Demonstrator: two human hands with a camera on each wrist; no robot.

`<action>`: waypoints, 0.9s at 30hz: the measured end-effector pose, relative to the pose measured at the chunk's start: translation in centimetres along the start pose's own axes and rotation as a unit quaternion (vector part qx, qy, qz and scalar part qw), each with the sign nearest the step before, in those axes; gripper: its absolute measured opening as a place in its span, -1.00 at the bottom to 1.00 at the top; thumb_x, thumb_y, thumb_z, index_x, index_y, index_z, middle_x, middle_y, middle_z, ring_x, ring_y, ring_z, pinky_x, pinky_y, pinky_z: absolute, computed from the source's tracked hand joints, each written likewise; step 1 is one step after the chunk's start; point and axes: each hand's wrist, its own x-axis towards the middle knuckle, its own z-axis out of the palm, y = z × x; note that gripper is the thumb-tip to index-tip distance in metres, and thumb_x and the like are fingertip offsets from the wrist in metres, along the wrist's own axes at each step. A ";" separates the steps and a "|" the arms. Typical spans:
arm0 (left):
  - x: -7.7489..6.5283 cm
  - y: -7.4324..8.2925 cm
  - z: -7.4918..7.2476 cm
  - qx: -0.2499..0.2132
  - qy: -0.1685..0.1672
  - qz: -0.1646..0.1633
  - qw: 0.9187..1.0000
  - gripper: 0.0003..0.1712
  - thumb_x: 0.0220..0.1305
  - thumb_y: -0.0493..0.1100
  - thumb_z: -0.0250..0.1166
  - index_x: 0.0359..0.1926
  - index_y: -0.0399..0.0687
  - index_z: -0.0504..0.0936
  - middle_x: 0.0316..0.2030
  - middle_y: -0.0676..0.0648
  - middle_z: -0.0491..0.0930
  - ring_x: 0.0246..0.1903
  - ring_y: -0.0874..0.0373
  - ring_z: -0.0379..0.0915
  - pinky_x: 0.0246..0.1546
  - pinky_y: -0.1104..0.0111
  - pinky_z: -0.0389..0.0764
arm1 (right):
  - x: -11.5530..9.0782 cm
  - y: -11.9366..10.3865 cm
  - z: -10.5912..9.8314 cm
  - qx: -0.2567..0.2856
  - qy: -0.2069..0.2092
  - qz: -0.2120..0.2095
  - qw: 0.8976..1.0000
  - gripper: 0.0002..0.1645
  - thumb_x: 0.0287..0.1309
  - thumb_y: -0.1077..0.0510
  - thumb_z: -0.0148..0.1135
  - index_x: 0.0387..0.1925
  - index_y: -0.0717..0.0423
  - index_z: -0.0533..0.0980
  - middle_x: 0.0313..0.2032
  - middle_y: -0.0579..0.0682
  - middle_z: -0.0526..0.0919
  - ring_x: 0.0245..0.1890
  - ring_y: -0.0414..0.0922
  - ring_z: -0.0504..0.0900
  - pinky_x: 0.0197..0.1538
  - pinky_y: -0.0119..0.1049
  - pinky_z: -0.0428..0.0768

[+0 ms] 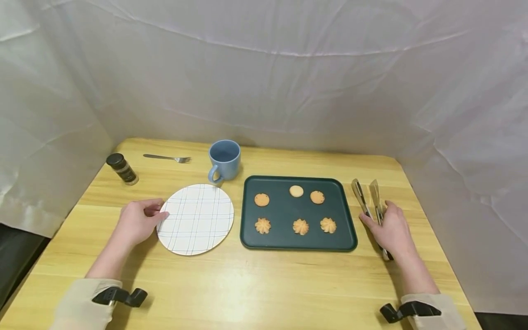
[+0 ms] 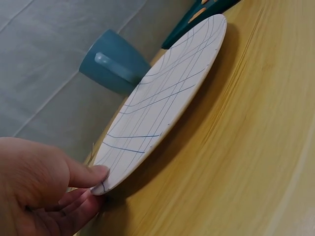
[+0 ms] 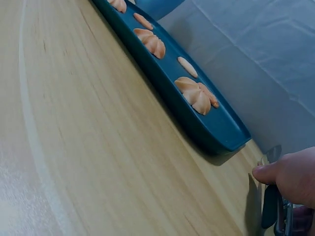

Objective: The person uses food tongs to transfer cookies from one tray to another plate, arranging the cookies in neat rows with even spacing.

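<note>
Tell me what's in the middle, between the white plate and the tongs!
Between the plate and the tongs lies the dark green tray, with six cookies on it. The head view shows this.

Plate (image 1: 195,220): white, crossed by thin blue and greyish lines in an open check; edge reads pale tan from the left wrist. Tongs (image 1: 361,198): silver metal with black along the grips. Tray (image 1: 284,211): plain dark green, shifting to teal-blue in the right wrist view. Fluted cookies (image 1: 300,227): golden, radial ridges. Round cookies (image 1: 261,200): two orange-gold with darker specks; the third round, paler cream-yellow. Mug (image 1: 231,167): solid dusty blue, no pattern. Fork (image 1: 167,158): silver-grey. Jar (image 1: 125,173): black cap, dark label. Bench (image 1: 231,293): yellow wood, streaked grain. Curtain (image 1: 255,91): greyish white. Sleeves (image 1: 84,305): cream; wrist mounts (image 1: 412,308) black.
</note>
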 end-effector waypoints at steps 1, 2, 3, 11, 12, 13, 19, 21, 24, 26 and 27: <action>0.0 -0.1 0.1 0.001 0.004 0.000 1.000 -0.49 0.38 -0.14 0.48 0.22 -0.39 0.67 -0.11 -0.24 0.75 -0.14 -0.06 0.66 -0.24 0.34 0.57 | 0.0 0.0 0.0 0.002 -0.002 0.000 1.000 0.14 0.42 -0.20 0.33 0.43 0.71 0.08 0.18 0.72 0.31 0.16 0.59 0.39 0.19 0.45 0.39; 0.1 -0.1 0.1 0.002 0.006 -0.001 1.000 -0.51 0.38 -0.15 0.48 0.20 -0.38 0.68 -0.13 -0.23 0.75 -0.16 -0.04 0.65 -0.27 0.36 0.55 | 0.0 0.0 0.0 0.003 -0.003 -0.001 1.000 0.11 0.43 -0.18 0.33 0.42 0.72 0.11 0.18 0.71 0.33 0.17 0.58 0.38 0.20 0.45 0.38; 0.1 -0.2 0.2 0.001 0.007 -0.002 1.000 -0.53 0.37 -0.16 0.48 0.18 -0.37 0.70 -0.15 -0.21 0.75 -0.17 -0.03 0.64 -0.29 0.38 0.54 | 0.1 -0.1 0.0 0.003 -0.004 -0.003 1.000 0.08 0.44 -0.16 0.32 0.40 0.72 0.13 0.18 0.71 0.34 0.17 0.58 0.39 0.20 0.45 0.38; 0.1 -0.2 0.4 0.003 0.014 -0.010 1.000 -0.59 0.37 -0.17 0.48 0.13 -0.34 0.74 -0.17 -0.21 0.76 -0.18 -0.06 0.65 -0.30 0.32 0.55 | 0.1 0.0 -0.2 0.010 -0.004 0.008 1.000 -0.09 0.53 -0.05 0.23 0.37 0.72 0.18 0.18 0.70 0.33 0.14 0.59 0.40 0.17 0.46 0.38; 0.1 -0.2 0.4 0.002 0.013 -0.011 1.000 -0.59 0.37 -0.17 0.47 0.13 -0.34 0.74 -0.16 -0.22 0.76 -0.17 -0.07 0.65 -0.30 0.31 0.55 | 0.0 0.0 -0.3 0.010 -0.002 0.011 1.000 -0.10 0.54 -0.04 0.22 0.36 0.73 0.19 0.18 0.70 0.33 0.14 0.59 0.40 0.17 0.46 0.38; 0.2 -0.2 0.5 0.001 0.013 -0.013 1.000 -0.59 0.37 -0.17 0.47 0.13 -0.35 0.73 -0.16 -0.22 0.76 -0.16 -0.07 0.65 -0.30 0.33 0.55 | 0.0 0.1 -0.4 0.010 -0.001 0.014 1.000 -0.11 0.54 -0.04 0.21 0.36 0.73 0.19 0.17 0.70 0.33 0.13 0.59 0.40 0.16 0.47 0.37; 0.2 -0.1 0.6 -0.005 0.015 -0.019 1.000 -0.59 0.36 -0.18 0.48 0.12 -0.36 0.73 -0.15 -0.24 0.75 -0.17 -0.07 0.65 -0.33 0.36 0.54 | 0.0 0.2 -1.3 0.012 0.000 0.030 0.999 -0.17 0.57 0.00 0.16 0.38 0.69 0.17 0.14 0.65 0.28 0.03 0.61 0.41 0.10 0.50 0.37; 0.2 -0.1 0.6 -0.005 0.017 -0.020 1.000 -0.59 0.36 -0.18 0.47 0.12 -0.36 0.74 -0.15 -0.24 0.75 -0.18 -0.07 0.64 -0.32 0.35 0.54 | 0.1 0.1 -1.5 0.008 0.002 0.035 0.999 -0.19 0.58 -0.03 0.12 0.39 0.64 0.18 0.14 0.63 0.28 0.02 0.60 0.42 0.07 0.50 0.38; 0.1 0.0 0.7 -0.002 0.023 -0.022 0.999 -0.61 0.36 -0.20 0.47 0.11 -0.36 0.74 -0.16 -0.23 0.75 -0.19 -0.07 0.64 -0.31 0.33 0.54 | 0.2 0.0 -2.0 -0.001 0.003 0.038 0.999 -0.16 0.60 -0.13 0.04 0.39 0.60 0.20 0.15 0.63 0.32 0.04 0.60 0.42 0.05 0.50 0.38; 0.1 0.0 0.7 -0.001 0.025 -0.024 0.999 -0.62 0.36 -0.21 0.46 0.11 -0.35 0.75 -0.17 -0.22 0.75 -0.19 -0.07 0.64 -0.30 0.33 0.53 | 0.3 -0.1 -2.3 -0.002 0.003 0.036 0.999 -0.13 0.60 -0.20 0.01 0.39 0.57 0.23 0.14 0.62 0.38 0.05 0.58 0.45 0.03 0.48 0.41; 0.0 0.1 0.7 -0.002 0.027 -0.025 0.999 -0.63 0.36 -0.22 0.46 0.11 -0.34 0.75 -0.17 -0.22 0.75 -0.19 -0.06 0.64 -0.30 0.33 0.53 | 0.3 -0.3 -2.5 -0.001 0.004 0.034 0.999 -0.10 0.59 -0.24 0.00 0.39 0.56 0.24 0.13 0.62 0.41 0.05 0.56 0.47 0.00 0.46 0.43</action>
